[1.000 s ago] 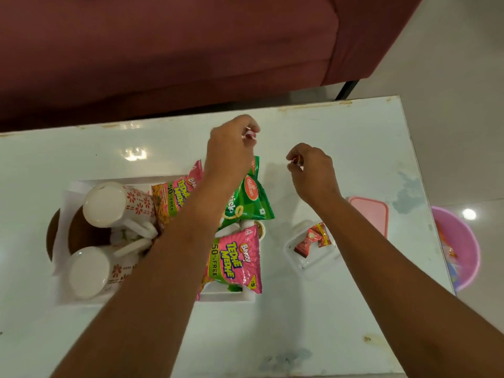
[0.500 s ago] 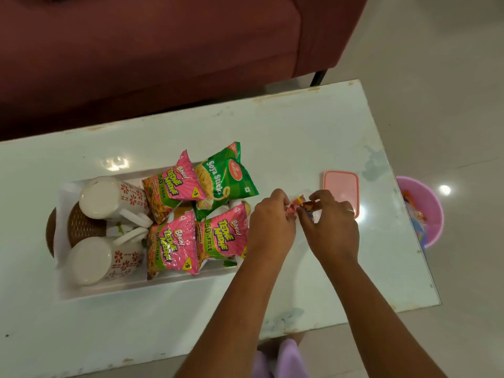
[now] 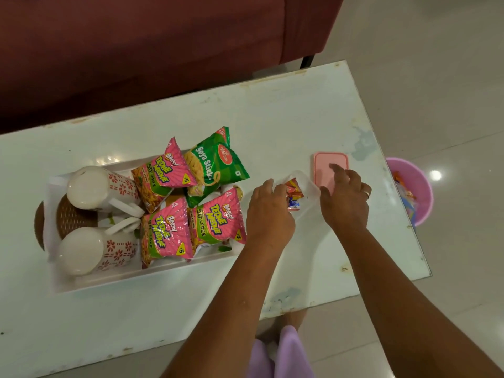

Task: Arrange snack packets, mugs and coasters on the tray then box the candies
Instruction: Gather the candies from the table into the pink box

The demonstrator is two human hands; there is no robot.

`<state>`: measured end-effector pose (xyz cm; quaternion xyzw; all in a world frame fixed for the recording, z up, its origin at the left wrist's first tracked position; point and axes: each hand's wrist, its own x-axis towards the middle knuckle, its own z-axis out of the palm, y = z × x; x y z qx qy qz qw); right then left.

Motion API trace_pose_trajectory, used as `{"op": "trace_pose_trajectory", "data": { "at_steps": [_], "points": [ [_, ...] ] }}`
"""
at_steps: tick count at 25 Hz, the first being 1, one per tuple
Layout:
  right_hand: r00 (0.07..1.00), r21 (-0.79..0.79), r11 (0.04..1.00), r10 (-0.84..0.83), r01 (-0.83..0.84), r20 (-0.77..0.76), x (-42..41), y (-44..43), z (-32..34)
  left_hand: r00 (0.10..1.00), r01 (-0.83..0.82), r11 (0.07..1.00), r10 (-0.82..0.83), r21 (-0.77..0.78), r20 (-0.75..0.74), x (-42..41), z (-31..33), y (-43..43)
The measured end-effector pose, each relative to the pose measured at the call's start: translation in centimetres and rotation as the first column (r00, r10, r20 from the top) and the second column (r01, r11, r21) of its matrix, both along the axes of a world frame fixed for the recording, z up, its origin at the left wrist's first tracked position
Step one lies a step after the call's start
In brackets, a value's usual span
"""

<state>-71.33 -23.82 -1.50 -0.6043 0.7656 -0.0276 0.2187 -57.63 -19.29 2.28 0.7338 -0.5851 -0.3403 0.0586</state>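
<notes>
Head view, candies (image 3: 293, 193) released into box (image 3: 311, 187), left hand (image 3: 268, 212) slack, empty, right hand (image 3: 345, 199) fingers spread above lid (image 3: 326, 162)

The single view comes from a wide-angle camera on the person's head, looking forward and steeply down from the near long side of the worktop (image 3: 272, 113). It sits close: print on the snack packets (image 3: 215, 165) reads clearly, and both forearms rise from the bottom edge to the left hand (image 3: 268, 211) and right hand (image 3: 345, 197), right of centre. The worktop runs tilted across the frame, its right end higher; a dark red sofa (image 3: 136, 50) fills the top, tiled floor (image 3: 436, 77) the right side.
</notes>
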Motion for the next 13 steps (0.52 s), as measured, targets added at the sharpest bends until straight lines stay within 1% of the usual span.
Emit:
{"op": "trace_pose_trajectory", "data": {
  "at_steps": [2,4,6,9,11,13],
  "points": [
    [0.996,0.076,0.995,0.067,-0.062,-0.065,-0.2,-0.3,-0.7,1.0,0.005,0.998,-0.004,0.055,-0.006,-0.4,-0.1,0.1],
    [0.991,0.082,0.993,0.092,-0.084,-0.099,-0.3,-0.7,-1.1,0.999,-0.03,0.996,0.031,0.083,-0.011,-0.6,0.1,0.1],
    [0.993,0.073,0.995,0.078,-0.072,-0.093,-0.3,-1.2,-1.2,0.998,-0.068,0.993,0.069,0.098,-0.003,-0.8,0.3,0.2],
    [0.997,0.119,0.991,-0.071,0.066,0.04,-0.3,-2.1,-0.8,0.986,-0.151,0.978,0.16,0.147,-0.049,-1.2,0.5,1.1],
    [0.979,0.167,0.975,-0.165,0.144,0.117,-0.9,-2.4,-0.2,0.968,-0.218,0.959,0.236,0.178,-0.084,-1.4,0.7,1.8],
    [0.956,0.169,0.965,-0.229,0.199,0.183,-1.8,-2.0,0.4,0.948,-0.266,0.947,0.291,0.178,-0.127,-1.5,0.6,2.2]
  ]
}}
